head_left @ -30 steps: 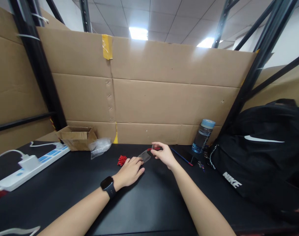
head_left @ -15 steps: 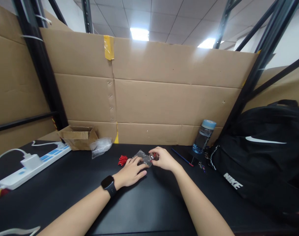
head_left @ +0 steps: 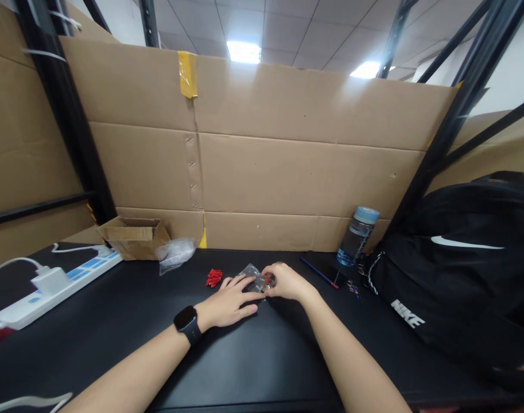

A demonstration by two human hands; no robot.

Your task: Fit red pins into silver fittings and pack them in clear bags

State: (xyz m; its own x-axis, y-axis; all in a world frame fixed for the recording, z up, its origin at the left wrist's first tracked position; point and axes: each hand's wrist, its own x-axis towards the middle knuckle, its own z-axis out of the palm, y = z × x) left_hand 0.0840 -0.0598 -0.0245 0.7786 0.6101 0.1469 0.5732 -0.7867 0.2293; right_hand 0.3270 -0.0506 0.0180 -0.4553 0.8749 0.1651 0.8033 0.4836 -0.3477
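My left hand [head_left: 232, 302], with a dark watch on its wrist, lies flat with its fingers spread over a small clear plastic bag [head_left: 253, 275] on the black table. My right hand [head_left: 287, 281] is closed at the bag's right end, its thumb and fingers around a small clear and reddish object [head_left: 270, 280]. What that object is, I cannot make out, as the fingers cover much of it. To the left of my left hand sits a pile of small red pieces [head_left: 214, 277], touched by neither hand.
A white power strip [head_left: 50, 289], an open cardboard box [head_left: 136, 240] and a crumpled plastic bag [head_left: 176, 254] stand at left. On the right are a blue-capped water bottle [head_left: 356, 236], a blue pen [head_left: 319, 272], small keyring-like items [head_left: 353, 289] and a black backpack [head_left: 464, 258]. Cardboard [head_left: 262, 172] walls the back.
My right hand has shifted slightly down and its fingers have closed further around the small object. My left fingers reach slightly further right over the bag. The camera view has tilted slightly.
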